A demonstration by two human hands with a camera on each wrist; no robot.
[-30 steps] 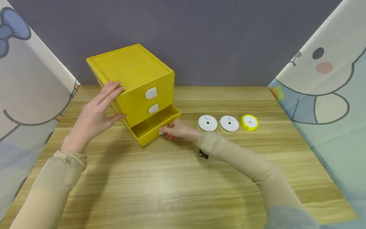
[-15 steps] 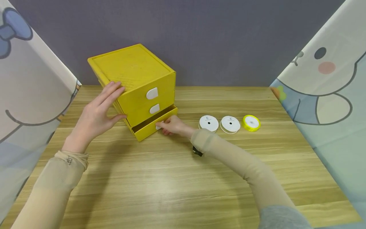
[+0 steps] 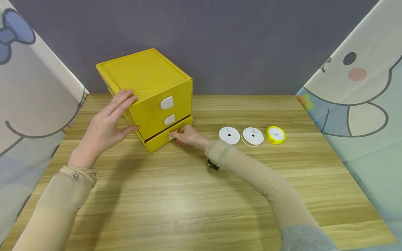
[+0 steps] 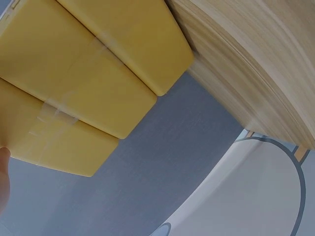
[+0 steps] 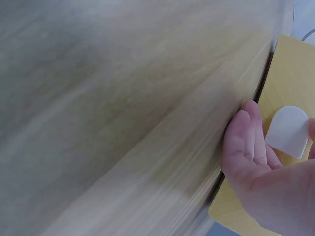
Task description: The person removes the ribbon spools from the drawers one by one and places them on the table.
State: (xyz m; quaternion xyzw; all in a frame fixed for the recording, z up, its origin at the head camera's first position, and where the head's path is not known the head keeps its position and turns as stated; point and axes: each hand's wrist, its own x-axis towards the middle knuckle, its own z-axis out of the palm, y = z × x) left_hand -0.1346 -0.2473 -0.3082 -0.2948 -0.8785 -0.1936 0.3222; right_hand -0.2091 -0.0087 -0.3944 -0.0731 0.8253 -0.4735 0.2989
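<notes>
A yellow three-drawer cabinet [image 3: 144, 75] stands on the table, left of middle. My left hand [image 3: 105, 127] rests against its left front corner, fingers laid over the top edge and thumb at the front; one fingertip shows at the edge of the left wrist view. The bottom drawer [image 3: 157, 141] sticks out slightly, leaving a thin dark gap above its front. At its white handle [image 5: 288, 130], my right hand [image 3: 190, 137] holds on with the thumb on one side and bent fingers on the other. The two upper drawers are closed.
Two white ribbon spools [image 3: 229, 135] [image 3: 252, 136] and a yellow-rimmed spool [image 3: 276, 135] lie in a row right of the cabinet. A grey wall [image 3: 245, 45] stands behind, with printed cloth [image 3: 355, 76] at the sides. A small black item [image 3: 212, 164] shows under my right wrist.
The bottom drawer has slid back into the cabinet, from well out to nearly flush. My right hand has moved left and inward with its handle. The left hand has stayed in place.
</notes>
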